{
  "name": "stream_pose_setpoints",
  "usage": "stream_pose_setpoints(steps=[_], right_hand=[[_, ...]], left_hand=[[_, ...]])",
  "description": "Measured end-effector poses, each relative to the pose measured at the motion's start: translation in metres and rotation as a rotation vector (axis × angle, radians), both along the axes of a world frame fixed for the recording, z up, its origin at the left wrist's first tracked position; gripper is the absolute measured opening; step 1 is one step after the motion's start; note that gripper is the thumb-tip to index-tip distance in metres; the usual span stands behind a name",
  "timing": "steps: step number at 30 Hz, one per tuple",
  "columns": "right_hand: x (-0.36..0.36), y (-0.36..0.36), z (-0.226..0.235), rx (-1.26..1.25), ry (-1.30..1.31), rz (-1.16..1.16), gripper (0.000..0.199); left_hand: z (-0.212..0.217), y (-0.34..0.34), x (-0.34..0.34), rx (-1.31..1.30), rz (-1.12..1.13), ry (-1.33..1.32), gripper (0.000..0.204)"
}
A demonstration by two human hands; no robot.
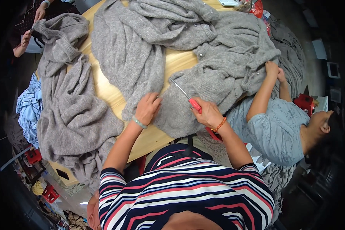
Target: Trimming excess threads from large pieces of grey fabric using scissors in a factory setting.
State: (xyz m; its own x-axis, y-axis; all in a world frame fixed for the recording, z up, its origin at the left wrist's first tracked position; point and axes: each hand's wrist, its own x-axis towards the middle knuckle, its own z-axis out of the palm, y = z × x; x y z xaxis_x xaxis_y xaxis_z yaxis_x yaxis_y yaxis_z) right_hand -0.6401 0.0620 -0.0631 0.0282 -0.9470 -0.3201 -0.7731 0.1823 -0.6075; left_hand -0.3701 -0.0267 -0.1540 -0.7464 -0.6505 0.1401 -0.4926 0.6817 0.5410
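A grey knitted garment [172, 115] lies bunched on the light wooden table in front of me. My left hand [147, 110], with a pale bracelet at the wrist, is at its left side, fingers bent and closed on the knit. My right hand [209, 114], wearing an orange beaded bracelet, is wrapped round the red handle of a pair of scissors [184, 93]. Their slim metal blades look closed and point up and left over the knit. Part of the handle is hidden by my fingers.
More grey knitwear [128, 57] covers much of the table [107, 92], with another pile [73, 122] hanging off its left edge. At the right, a co-worker [278, 126] handles grey knit; another person's hands [27, 38] hold knit at the far left. Blue striped cloth [28, 107] hangs beside the table.
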Motion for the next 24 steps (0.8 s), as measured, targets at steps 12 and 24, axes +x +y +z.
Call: stream_pose_setpoints(steps=[12,24], right_hand=[[0.024,0.019,0.01,0.267,0.035,0.164,0.026],[0.042,0.003,-0.001,0.382,0.074,0.275,0.027]], left_hand=[[-0.078,-0.061,0.002,-0.233,0.166,-0.328,0.05],[-0.08,-0.053,-0.008,-0.219,0.256,-0.304,0.05]])
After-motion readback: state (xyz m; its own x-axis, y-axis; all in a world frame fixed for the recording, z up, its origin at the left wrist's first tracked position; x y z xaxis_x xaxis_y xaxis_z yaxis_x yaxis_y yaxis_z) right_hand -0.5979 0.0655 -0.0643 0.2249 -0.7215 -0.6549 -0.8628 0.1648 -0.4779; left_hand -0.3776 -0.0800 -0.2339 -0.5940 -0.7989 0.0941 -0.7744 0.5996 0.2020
